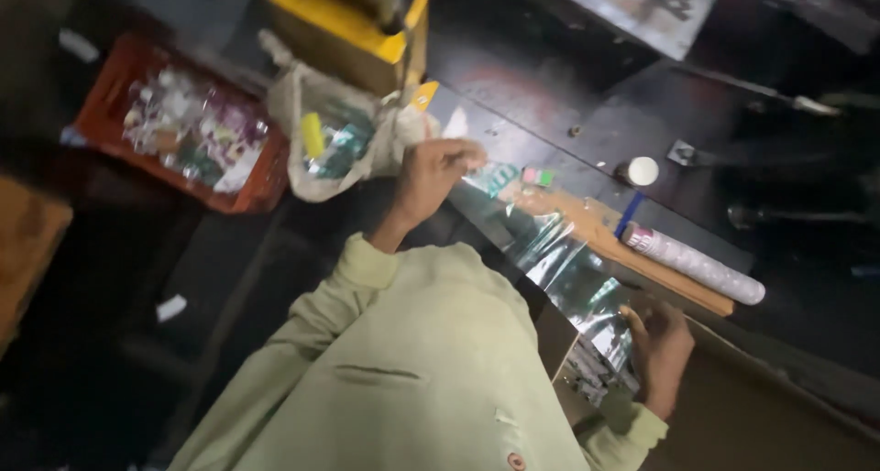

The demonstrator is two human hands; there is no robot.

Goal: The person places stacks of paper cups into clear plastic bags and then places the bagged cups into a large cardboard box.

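Head view, looking down over a pale green shirt point(412, 379). Left hand point(438, 173) is raised with fingers curled and pinched on the far edge of a clear plastic film point(550, 242); the exact grip point is blurred. Right hand point(658, 347) rests near the other end of the same film, fingers bent over its edge, apparently gripping it, though I cannot tell how firmly. The film lies stretched between the two hands along the edge of the dark table point(550, 77). Just beyond the film, a long wooden strip point(632, 251) lies on the table, and beside it, above the right hand, a white printed roll point(697, 265). A small white cap point(643, 170) sits further off. Left of the left hand: an open cloth bag point(316, 155) holding small items, then a red crate point(183, 132) of mixed packets. A yellow box point(344, 27) stands beyond the bag.
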